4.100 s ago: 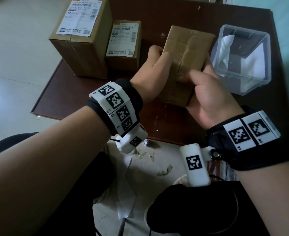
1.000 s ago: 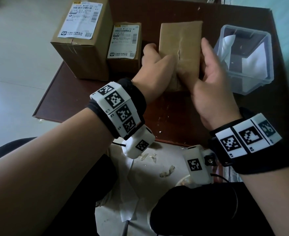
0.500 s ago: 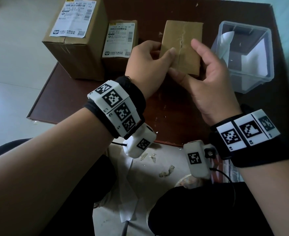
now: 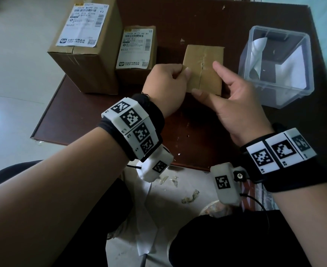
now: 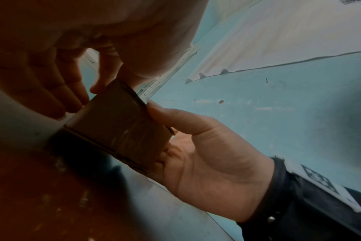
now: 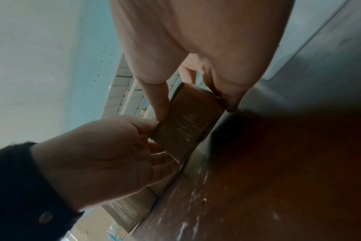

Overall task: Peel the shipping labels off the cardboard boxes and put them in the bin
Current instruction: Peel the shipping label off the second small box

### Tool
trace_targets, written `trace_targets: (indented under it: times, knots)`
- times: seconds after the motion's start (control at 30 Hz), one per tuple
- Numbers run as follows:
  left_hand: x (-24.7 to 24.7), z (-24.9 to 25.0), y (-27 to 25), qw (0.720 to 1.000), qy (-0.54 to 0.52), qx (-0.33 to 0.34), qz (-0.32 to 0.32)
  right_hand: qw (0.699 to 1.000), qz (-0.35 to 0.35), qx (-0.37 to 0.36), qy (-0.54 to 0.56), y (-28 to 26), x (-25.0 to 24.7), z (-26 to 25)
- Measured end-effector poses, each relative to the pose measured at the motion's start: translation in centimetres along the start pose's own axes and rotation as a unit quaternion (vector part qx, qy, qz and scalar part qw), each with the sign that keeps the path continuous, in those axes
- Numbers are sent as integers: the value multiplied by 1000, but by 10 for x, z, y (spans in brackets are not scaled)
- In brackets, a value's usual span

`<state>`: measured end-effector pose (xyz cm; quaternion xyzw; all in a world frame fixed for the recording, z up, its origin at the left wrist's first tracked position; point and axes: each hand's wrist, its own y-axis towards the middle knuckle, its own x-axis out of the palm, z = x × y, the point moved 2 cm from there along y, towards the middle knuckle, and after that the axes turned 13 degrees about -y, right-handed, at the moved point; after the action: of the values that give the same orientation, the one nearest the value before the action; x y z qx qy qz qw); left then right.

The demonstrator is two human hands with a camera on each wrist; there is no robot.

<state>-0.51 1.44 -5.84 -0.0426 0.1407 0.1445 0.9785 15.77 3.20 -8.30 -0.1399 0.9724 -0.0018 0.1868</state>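
A small bare cardboard box (image 4: pixel 204 60) (image 5: pixel 118 127) (image 6: pixel 188 120) lies flat on the brown table (image 4: pixel 93 116), its taped seam facing up. My left hand (image 4: pixel 180 74) grips its left edge, thumb on top. My right hand (image 4: pixel 205 78) pinches it, thumb on the near edge and index finger on the top. Two boxes at the back left carry white shipping labels: a large box (image 4: pixel 85 60) with its label (image 4: pixel 81 24), and a smaller box (image 4: pixel 137 74) with its label (image 4: pixel 135 49). The clear plastic bin (image 4: pixel 286 93) stands to the right with peeled white labels (image 4: pixel 255 53) inside.
The table's near edge (image 4: pixel 189 166) runs just behind my wrists. Below it, paper scraps (image 4: pixel 189 197) and a white sheet (image 4: pixel 145 237) lie on the floor between my dark-clothed knees. The labelled boxes stand close to the table's left edge.
The bare box was held tilted up a second ago and now lies flat on the table. My right fingers shifted from its right side onto its top.
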Motion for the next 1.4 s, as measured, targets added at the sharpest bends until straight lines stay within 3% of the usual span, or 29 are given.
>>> trace_targets:
  times: [0.4, 0.57, 0.67, 0.77, 1.03, 1.4]
  knots:
    - [4, -8, 2, 995, 64, -66, -48, 1000, 3, 26, -16, 0, 0, 2]
    - [-7, 7, 4, 988, 144, -52, 20, 998, 21, 21, -48, -1, -3, 0]
    - [-16, 19, 2, 987, 144, -23, 63, 999, 34, 29, -32, -1, -2, 1]
    - [-24, 22, 4, 986, 141, -36, 79, 999, 38, 32, -17, 0, -1, 1]
    - [-48, 10, 28, 983, 123, -110, 75, 998, 43, 50, 9, 2, 2, 0]
    - [-41, 9, 11, 969, 227, -97, 31, 997, 45, 55, 15, 1, 2, -5]
